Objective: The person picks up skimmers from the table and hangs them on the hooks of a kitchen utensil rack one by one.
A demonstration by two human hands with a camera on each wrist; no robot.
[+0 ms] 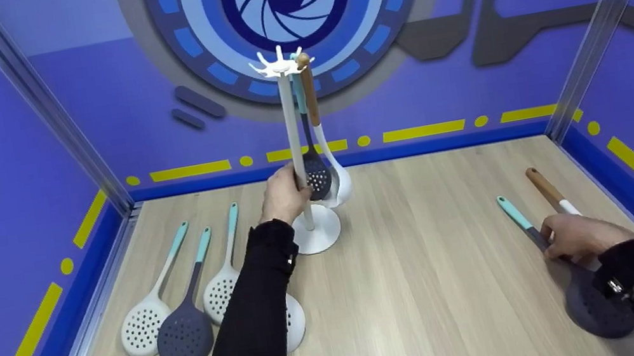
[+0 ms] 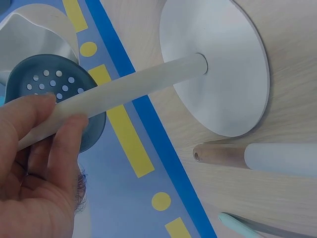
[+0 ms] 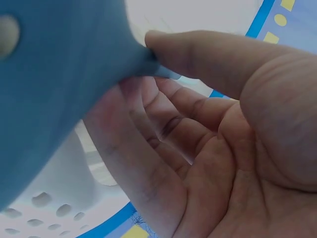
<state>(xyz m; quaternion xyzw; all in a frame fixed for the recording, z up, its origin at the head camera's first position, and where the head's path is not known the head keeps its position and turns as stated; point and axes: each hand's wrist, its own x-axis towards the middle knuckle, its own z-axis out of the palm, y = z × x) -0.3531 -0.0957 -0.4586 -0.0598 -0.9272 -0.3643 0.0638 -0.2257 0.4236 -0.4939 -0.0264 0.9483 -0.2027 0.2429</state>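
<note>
My left hand (image 1: 284,195) grips the white pole (image 2: 133,88) of a utensil stand, low down above its round base (image 1: 319,239). From the hooks (image 1: 280,67) at the top hang a dark skimmer (image 1: 315,168) with a mint handle and a white ladle (image 1: 340,180) with a wooden handle. At the right of the table, my right hand (image 1: 584,235) pinches the neck of another dark skimmer (image 1: 596,305) between thumb and fingers. Beside it lies a wooden-handled white utensil (image 1: 544,185), mostly hidden by that hand; in the right wrist view a white perforated head (image 3: 49,203) shows.
On the table's left lie white skimmers (image 1: 145,328) and a dark one (image 1: 184,335), all mint-handled where handles show. One more white head (image 1: 295,322) is partly covered by my left sleeve. Blue panels (image 1: 208,144) and metal posts (image 1: 55,112) enclose the table (image 1: 426,288).
</note>
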